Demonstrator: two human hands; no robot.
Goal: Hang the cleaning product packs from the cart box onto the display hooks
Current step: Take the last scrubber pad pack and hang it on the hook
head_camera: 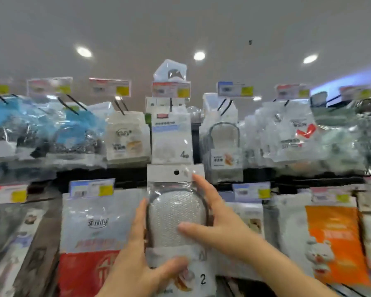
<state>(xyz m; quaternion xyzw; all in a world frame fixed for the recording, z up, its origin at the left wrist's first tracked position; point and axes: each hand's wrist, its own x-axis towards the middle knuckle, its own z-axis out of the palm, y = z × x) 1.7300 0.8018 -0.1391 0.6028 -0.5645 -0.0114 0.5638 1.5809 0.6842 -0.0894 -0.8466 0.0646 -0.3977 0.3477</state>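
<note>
Both hands, left hand [137, 249] and right hand [221, 224], fingers curled round it, grip a light, crinkly scrubber pack [176, 213] just below the "4" pack [171, 136], best held by its stiff header card.

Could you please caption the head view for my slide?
Both hands, left and right, hold a scrubber pack up below the hanging packs.

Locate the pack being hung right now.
Head view, center: the scrubber pack is gripped between left hand and right hand, just below the hanging "4" pack.
</note>
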